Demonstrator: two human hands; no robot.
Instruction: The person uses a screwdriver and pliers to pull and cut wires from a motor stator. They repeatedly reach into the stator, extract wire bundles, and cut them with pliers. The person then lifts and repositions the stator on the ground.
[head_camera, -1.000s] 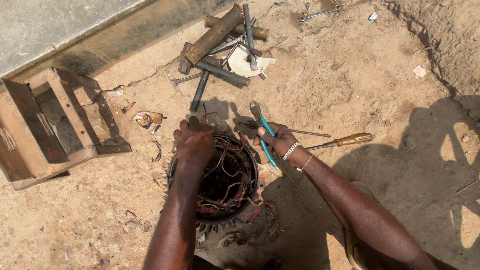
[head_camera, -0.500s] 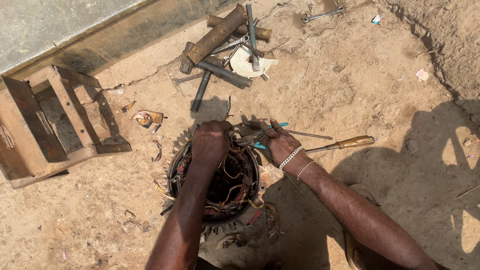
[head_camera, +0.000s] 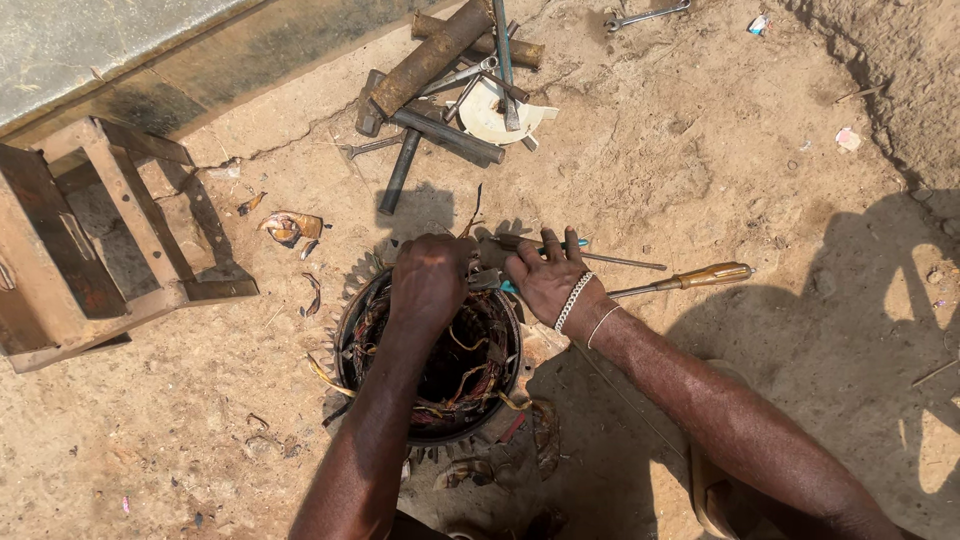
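Left hand (head_camera: 430, 280): closed on the stator (head_camera: 430, 360) rim, far side
Right hand (head_camera: 548, 280): gripping pliers (head_camera: 490, 281) at that rim
Screwdriver (head_camera: 690, 278): right of stator

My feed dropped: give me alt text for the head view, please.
Both hands work at the far rim of a round motor stator on sandy ground: the left hand grips the rim, the right hand holds a blue-handled tool. A yellow-handled screwdriver lies alongside.
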